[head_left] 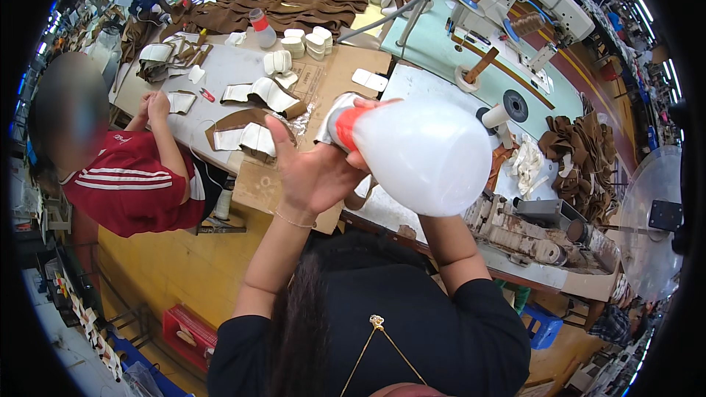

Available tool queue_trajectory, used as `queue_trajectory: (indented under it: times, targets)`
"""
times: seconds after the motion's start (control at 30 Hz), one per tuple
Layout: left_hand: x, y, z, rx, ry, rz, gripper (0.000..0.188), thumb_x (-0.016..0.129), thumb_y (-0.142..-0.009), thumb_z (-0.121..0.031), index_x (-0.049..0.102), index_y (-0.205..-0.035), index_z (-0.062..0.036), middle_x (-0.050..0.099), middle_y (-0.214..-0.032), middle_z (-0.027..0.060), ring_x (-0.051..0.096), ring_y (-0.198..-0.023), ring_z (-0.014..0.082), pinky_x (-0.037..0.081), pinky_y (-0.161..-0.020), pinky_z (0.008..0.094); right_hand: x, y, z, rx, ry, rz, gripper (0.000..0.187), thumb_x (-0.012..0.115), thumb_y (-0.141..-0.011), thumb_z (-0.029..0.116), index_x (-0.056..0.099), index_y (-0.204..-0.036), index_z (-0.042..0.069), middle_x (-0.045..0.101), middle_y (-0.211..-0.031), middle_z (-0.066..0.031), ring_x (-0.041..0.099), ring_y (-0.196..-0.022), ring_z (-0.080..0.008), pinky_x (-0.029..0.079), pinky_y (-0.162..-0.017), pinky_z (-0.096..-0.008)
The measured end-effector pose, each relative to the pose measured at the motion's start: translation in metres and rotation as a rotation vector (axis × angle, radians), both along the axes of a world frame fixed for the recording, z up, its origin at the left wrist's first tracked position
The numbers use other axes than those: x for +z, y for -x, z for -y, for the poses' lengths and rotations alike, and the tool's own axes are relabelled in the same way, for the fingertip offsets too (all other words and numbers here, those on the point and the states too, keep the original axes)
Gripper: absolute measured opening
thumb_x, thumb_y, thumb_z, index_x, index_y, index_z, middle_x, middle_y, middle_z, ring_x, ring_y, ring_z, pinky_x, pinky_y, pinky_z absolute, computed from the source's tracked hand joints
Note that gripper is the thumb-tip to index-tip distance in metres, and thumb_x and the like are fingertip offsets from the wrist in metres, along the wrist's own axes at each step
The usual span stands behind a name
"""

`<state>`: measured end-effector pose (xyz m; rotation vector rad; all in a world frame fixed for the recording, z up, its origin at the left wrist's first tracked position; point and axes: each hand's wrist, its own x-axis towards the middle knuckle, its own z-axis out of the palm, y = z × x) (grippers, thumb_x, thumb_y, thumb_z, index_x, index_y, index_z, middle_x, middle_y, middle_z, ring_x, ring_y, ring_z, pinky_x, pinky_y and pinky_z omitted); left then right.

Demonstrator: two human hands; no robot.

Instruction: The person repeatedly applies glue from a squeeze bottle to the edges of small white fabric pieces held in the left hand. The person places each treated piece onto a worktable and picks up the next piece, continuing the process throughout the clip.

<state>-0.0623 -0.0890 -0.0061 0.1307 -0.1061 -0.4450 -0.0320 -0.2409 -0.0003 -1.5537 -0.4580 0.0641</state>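
My right hand (376, 104) is closed around the red-collared neck of a large translucent white squeeze bottle (434, 154). The bottle lies tilted, its grey nozzle end toward the left, and its body hides most of that hand. Just below the neck is my left hand (318, 173), palm up, the thumb spread well apart; its other fingers are partly hidden. A white, padded-looking piece (324, 129) shows beside the nozzle, against the left fingers; whether they bear it cannot be seen. Below the left hand a brown strip (359, 197) hangs at the table edge.
Brown-and-white sewn pieces (273, 95) lie left on the table, with stacked white pads (318, 43) behind. Another red-collared bottle (262, 28) stands farther back. A sewing machine (507, 7) is at far right, a metal machine (544, 231) near right. A co-worker in red (136, 180) sits left.
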Motion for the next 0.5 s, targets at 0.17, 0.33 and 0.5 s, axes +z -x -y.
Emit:
queue_trajectory:
  times: [0.17, 0.33, 0.5]
  targets:
    - [0.003, -0.005, -0.008, 0.041, -0.121, -0.019, 0.122, 0.022, -0.059, -0.092, 0.028, -0.136, 0.0026, 0.037, -0.137, 0.0160, 0.036, -0.124, 0.0268, 0.027, -0.103, 0.0381, -0.028, -0.003, 0.023, 0.183, -0.208, 0.268, 0.048, 0.065, -0.079, 0.019, 0.043, -0.119, 0.002, 0.050, -0.123, -0.0148, 0.050, -0.114, -0.0232, 0.039, -0.099, -0.0377]
    - [-0.006, 0.002, -0.002, 0.029, -0.077, 0.047, 0.122, 0.022, -0.060, -0.092, 0.024, -0.138, 0.0025, 0.033, -0.140, 0.0150, 0.029, -0.130, 0.0261, 0.020, -0.108, 0.0394, 0.003, -0.020, 0.018, -0.128, -0.149, 0.142, 0.041, 0.071, -0.076, 0.017, 0.055, -0.111, 0.002, 0.058, -0.113, -0.0106, 0.055, -0.105, -0.0182, 0.042, -0.092, -0.0323]
    - [-0.014, 0.000, -0.008, 0.104, -0.254, -0.005, 0.116, 0.025, -0.064, -0.088, 0.025, -0.139, 0.0002, 0.029, -0.143, 0.0135, 0.029, -0.130, 0.0272, 0.020, -0.108, 0.0427, 0.019, -0.029, 0.016, -0.314, -0.043, 0.264, 0.040, 0.074, -0.074, 0.032, 0.065, -0.101, 0.005, 0.063, -0.103, -0.0032, 0.055, -0.103, -0.0184, 0.035, -0.099, -0.0389]
